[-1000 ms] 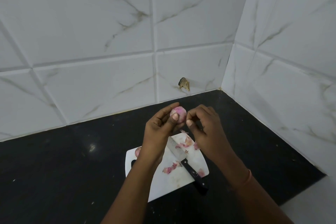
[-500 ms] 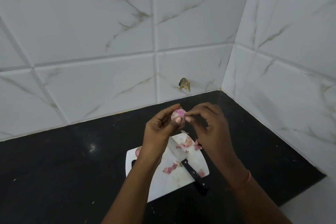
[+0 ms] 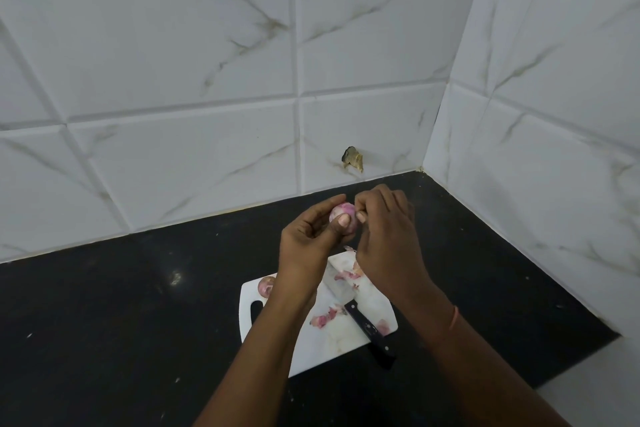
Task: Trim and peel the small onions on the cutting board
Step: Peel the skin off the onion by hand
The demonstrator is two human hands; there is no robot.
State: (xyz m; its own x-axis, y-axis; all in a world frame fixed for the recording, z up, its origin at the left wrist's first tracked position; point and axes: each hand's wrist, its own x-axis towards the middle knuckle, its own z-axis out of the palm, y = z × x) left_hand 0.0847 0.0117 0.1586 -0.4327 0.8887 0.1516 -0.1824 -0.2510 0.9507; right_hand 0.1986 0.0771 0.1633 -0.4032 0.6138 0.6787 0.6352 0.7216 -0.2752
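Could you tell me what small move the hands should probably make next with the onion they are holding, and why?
Probably the right hand should pull the skin it seems to pinch away from the onion while the left hand holds it steady. The onion is held up above the cutting board, the knife lies unused on the board, and peel scraps already lie there.

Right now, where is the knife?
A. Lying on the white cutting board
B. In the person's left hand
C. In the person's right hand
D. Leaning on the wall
A: the knife lies flat on the white cutting board with nobody touching it, while the left hand holds the small onion and the right hand pinches at its skin.
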